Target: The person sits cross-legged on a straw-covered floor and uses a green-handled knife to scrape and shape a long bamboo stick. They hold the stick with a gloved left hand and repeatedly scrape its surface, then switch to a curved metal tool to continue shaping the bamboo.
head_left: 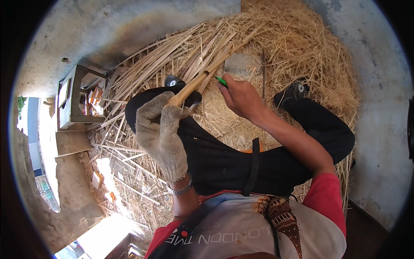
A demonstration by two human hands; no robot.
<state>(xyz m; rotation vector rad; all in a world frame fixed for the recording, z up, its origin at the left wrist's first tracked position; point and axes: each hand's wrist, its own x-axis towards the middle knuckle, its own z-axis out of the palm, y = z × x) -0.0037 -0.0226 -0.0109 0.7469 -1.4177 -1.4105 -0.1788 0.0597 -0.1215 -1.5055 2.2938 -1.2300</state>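
My left hand (161, 129), in a worn knitted glove, is closed around a pale yellow bamboo stick (192, 88). The stick slants up and to the right, and a dark hollow shows at its far end. Close by that end, my bare right hand (242, 96) pinches a small bright green tool (221, 81) with a dark, thin tip pointing left. The tip looks just apart from the bamboo. Whether it is a pen or a small blade is too small to tell.
Long split bamboo strips (172, 48) lie behind the stick. Heaped shavings (297, 47) cover the floor ahead and to the right, around a grey flat block (242, 63). A wooden frame box (82, 98) stands at left. Concrete walls (375, 99) enclose the spot. My black-clad legs spread on both sides.
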